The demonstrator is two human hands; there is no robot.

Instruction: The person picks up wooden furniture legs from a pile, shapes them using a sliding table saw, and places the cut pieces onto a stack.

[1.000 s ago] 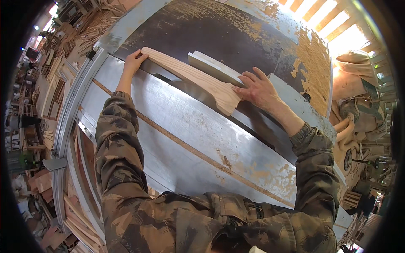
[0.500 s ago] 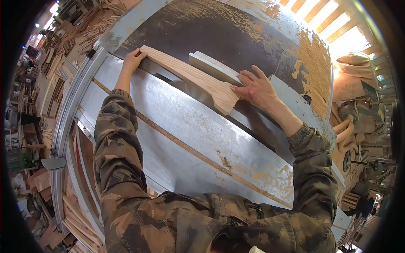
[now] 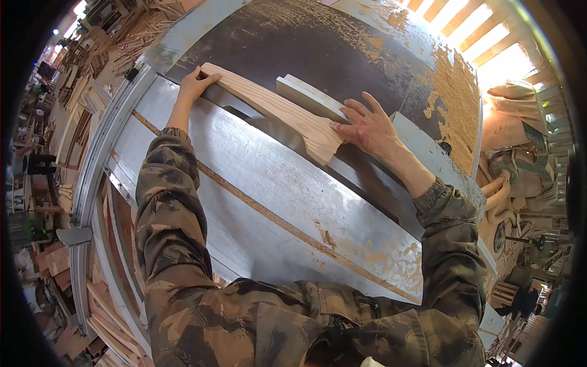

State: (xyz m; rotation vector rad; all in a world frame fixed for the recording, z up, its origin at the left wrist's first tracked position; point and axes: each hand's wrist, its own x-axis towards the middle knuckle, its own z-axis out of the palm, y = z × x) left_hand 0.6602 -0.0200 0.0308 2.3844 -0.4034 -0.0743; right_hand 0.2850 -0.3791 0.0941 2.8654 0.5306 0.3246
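Note:
A pale, shaped wooden board (image 3: pixel 269 103), narrow at its far left end and flared at the near right end, lies slantwise across a saw table. My left hand (image 3: pixel 197 85) is closed on the narrow end, with its thumb over the top. At the flared end, my right hand (image 3: pixel 370 127) touches the wood with its thumb side, other fingers spread and raised. Along the board's near edge shows a grey circular saw blade (image 3: pixel 282 133), partly covered by the wood. A short metal fence (image 3: pixel 310 96) stands on the far side, close to my right fingers.
The silver sliding table (image 3: pixel 257 177) lies between my forearms. Sawdust (image 3: pixel 455 92) covers the dark tabletop's (image 3: pixel 263 46) right end. A metal rail (image 3: pixel 101 159) runs along the left. Wood offcuts (image 3: pixel 58 260) litter the floor, and sacks (image 3: pixel 513 110) stand at the right.
The board has shifted slightly leftward and away from me, with both hands moving along with it. My holds look the same.

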